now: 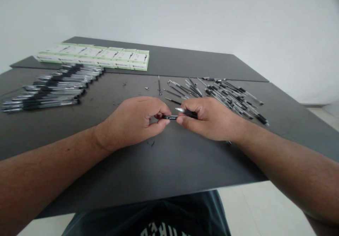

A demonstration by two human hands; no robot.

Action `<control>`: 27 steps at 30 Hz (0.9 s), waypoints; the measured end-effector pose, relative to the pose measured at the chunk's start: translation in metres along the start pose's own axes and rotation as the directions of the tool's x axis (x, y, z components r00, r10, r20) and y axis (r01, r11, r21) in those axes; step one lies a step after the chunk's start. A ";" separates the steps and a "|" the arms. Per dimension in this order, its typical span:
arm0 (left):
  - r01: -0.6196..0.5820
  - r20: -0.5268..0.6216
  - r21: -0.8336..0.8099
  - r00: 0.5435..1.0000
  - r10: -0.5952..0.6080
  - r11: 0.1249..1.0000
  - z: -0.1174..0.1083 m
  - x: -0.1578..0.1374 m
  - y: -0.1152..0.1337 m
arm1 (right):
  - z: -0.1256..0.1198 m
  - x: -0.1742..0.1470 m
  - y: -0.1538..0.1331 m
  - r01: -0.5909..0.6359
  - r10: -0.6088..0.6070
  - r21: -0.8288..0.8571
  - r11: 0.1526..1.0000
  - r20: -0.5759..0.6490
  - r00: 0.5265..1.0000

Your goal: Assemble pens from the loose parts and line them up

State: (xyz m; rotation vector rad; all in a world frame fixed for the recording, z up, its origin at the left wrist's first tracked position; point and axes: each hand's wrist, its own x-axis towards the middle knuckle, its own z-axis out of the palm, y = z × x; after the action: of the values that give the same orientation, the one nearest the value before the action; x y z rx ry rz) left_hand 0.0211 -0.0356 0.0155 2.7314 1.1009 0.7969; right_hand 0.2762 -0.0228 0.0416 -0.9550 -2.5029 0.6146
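My left hand pinches a slim black pen part with white lettering between thumb and fingers. The fingertips of my right hand meet the other end of that part. My right hand is also closed around a pen, whose silver cone tip and black grip stick out to the left above the thumb. The rest of the pen is hidden in the palm. Just beyond my hands lie several loose pen refills, and a small silver tip rests farther left.
A row of assembled capped pens is laid out at the left. Behind it stand green and white boxes. A pile of clear pen barrels with black grips spreads at the right on the dark table.
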 end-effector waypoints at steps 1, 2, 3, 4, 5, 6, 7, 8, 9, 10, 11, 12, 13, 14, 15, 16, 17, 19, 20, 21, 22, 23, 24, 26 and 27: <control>-0.001 0.004 -0.001 1.000 0.001 1.000 -0.001 0.000 0.001 | 0.000 0.000 0.000 0.013 -0.013 0.003 1.000 -0.005 1.000; -0.004 0.007 -0.001 1.000 0.004 1.000 -0.001 0.000 0.002 | 0.000 -0.001 0.000 0.025 -0.025 0.006 1.000 -0.007 1.000; -0.008 0.010 -0.003 1.000 0.008 1.000 -0.002 0.000 0.003 | -0.001 -0.001 0.000 0.034 -0.034 0.011 0.999 -0.006 0.999; -0.012 0.014 -0.004 1.000 0.012 1.000 -0.003 0.000 0.003 | -0.001 -0.001 0.000 0.043 -0.043 0.016 0.999 -0.002 0.999; -0.014 0.018 -0.006 1.000 0.014 1.000 -0.003 -0.001 0.003 | -0.001 -0.001 -0.001 0.050 -0.050 0.022 0.998 0.001 0.999; -0.015 0.022 -0.007 1.000 0.015 1.000 -0.003 -0.001 0.003 | -0.002 -0.001 -0.001 0.057 -0.057 0.027 0.998 0.000 0.998; -0.013 0.025 -0.010 1.000 0.014 1.000 -0.003 -0.001 0.003 | -0.002 -0.002 -0.001 0.061 -0.061 0.031 0.998 -0.003 0.998; -0.010 0.027 -0.013 1.000 0.011 1.000 -0.003 -0.002 0.002 | -0.003 -0.002 -0.002 0.063 -0.062 0.036 0.997 -0.007 0.998; -0.007 0.029 -0.017 1.000 0.007 1.000 -0.003 -0.002 0.002 | -0.003 -0.002 -0.002 0.062 -0.062 0.040 0.997 -0.010 0.998; -0.004 0.029 -0.019 1.000 0.004 1.000 -0.002 -0.002 0.001 | -0.004 -0.001 -0.003 0.057 -0.057 0.044 0.997 -0.010 0.998; 0.001 0.030 -0.021 1.000 0.000 1.000 -0.002 -0.002 0.001 | -0.005 -0.001 -0.003 0.047 -0.047 0.049 0.998 -0.007 0.999; 0.008 0.033 -0.023 0.999 -0.007 1.000 -0.002 -0.002 0.001 | -0.005 -0.001 -0.004 0.035 -0.035 0.053 0.998 -0.001 0.999; 0.018 0.037 -0.025 0.999 -0.017 1.000 -0.002 -0.001 0.001 | -0.006 -0.001 -0.004 0.022 -0.023 0.055 0.998 0.005 1.000; 0.031 0.044 -0.027 0.999 -0.030 0.999 -0.003 -0.001 0.001 | -0.006 -0.001 -0.004 0.011 -0.011 0.054 0.998 0.008 1.000; 0.043 0.050 -0.031 0.998 -0.041 0.999 -0.003 -0.001 0.002 | -0.006 -0.001 -0.004 -0.002 0.001 0.053 0.999 0.011 1.000; 0.055 0.056 -0.037 0.997 -0.053 0.998 -0.003 0.000 0.003 | -0.006 -0.001 -0.004 -0.013 0.012 0.050 0.999 0.013 1.000; 0.066 0.057 -0.042 0.996 -0.064 0.997 -0.004 0.000 0.004 | -0.005 -0.001 -0.004 -0.023 0.022 0.047 0.999 0.016 1.000; 0.082 0.050 -0.046 0.996 -0.079 0.996 -0.004 0.001 0.005 | -0.004 -0.001 -0.003 -0.037 0.037 0.036 0.999 0.021 0.999; 0.093 0.044 -0.043 0.995 -0.091 0.995 -0.004 0.001 0.005 | -0.003 -0.001 -0.003 -0.040 0.039 0.029 0.999 0.022 0.999; 0.109 0.038 -0.040 0.993 -0.108 0.993 -0.004 0.001 0.005 | -0.003 -0.001 -0.002 -0.041 0.040 0.021 0.999 0.019 0.999; 0.129 0.031 -0.042 0.991 -0.128 0.991 -0.004 0.001 0.004 | -0.002 -0.001 -0.001 -0.041 0.041 0.014 0.999 0.011 0.999; 0.151 0.026 -0.050 0.988 -0.149 0.987 -0.004 0.002 0.003 | -0.003 -0.002 0.000 -0.041 0.041 0.008 0.999 -0.002 0.999; 0.174 0.021 -0.065 0.985 -0.173 0.983 -0.003 0.002 0.002 | -0.003 -0.002 0.001 -0.037 0.037 0.003 0.999 -0.017 0.999; 0.216 0.006 -0.117 0.976 -0.217 0.969 -0.003 0.002 -0.001 | -0.006 -0.002 0.004 -0.011 0.011 0.001 1.000 -0.051 0.999; 0.237 -0.001 -0.147 0.971 -0.240 0.960 -0.002 0.002 -0.002 | -0.008 -0.002 0.006 0.011 -0.010 0.005 1.000 -0.068 0.998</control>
State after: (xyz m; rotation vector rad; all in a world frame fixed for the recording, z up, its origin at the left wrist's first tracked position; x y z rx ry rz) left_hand 0.0200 -0.0326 0.0178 2.4183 1.2891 0.8316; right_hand 0.2841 -0.0184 0.0446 -0.9445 -2.4438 0.5753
